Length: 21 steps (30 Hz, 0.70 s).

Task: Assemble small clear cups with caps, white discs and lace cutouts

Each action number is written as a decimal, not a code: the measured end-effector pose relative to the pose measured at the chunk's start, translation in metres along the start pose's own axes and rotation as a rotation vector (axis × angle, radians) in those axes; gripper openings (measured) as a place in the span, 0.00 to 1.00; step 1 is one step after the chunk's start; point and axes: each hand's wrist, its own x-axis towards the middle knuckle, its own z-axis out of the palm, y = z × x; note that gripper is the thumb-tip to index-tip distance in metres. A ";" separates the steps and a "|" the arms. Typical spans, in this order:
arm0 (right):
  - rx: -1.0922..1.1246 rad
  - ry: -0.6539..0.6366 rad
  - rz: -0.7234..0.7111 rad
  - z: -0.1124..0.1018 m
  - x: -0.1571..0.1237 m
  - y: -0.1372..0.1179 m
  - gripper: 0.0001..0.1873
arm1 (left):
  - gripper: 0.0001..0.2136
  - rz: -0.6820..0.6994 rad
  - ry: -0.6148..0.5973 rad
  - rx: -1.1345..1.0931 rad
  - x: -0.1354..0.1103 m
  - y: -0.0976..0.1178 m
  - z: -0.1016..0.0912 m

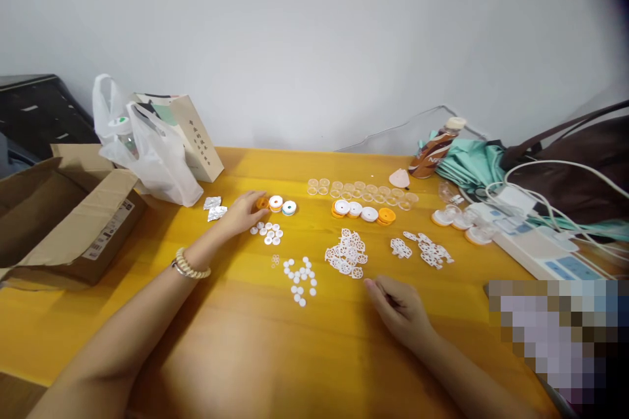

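My left hand [243,211] reaches forward across the yellow table [246,340] and pinches a small orange round part [262,202]. Beside it sit a white-and-orange disc [276,203] and a white-and-teal disc [289,207]. A cluster of small white rings [268,232] lies just below that hand. My right hand [400,311] rests on the table with its fingers curled, close to a pile of white lattice pieces [346,254]. Small white dots [301,278] lie between my hands.
Clear cups [358,190] stand in rows at the back, with orange and white discs [363,212] in front. An open cardboard box [59,216] and a white plastic bag [142,150] sit at the left. A bottle [435,149], green cloth, cables and a power strip [540,252] crowd the right.
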 end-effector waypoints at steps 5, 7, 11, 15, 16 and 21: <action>0.020 -0.007 0.016 -0.001 -0.001 0.002 0.19 | 0.17 -0.033 0.019 0.030 0.007 0.000 0.005; 0.026 -0.013 0.018 0.000 -0.002 0.002 0.19 | 0.16 -0.033 0.029 0.037 0.007 -0.001 0.007; 0.036 -0.024 0.015 0.000 -0.002 0.003 0.19 | 0.14 -0.029 0.052 0.048 0.009 -0.003 0.007; 0.039 -0.024 0.019 0.000 -0.002 0.005 0.20 | 0.15 -0.038 0.124 0.074 0.003 0.011 -0.006; 0.044 -0.021 0.028 0.000 -0.002 0.005 0.20 | 0.15 -0.025 0.145 0.077 -0.002 0.020 -0.010; 0.080 -0.024 0.070 0.000 -0.002 0.004 0.20 | 0.16 0.273 0.096 -0.008 -0.029 0.082 -0.014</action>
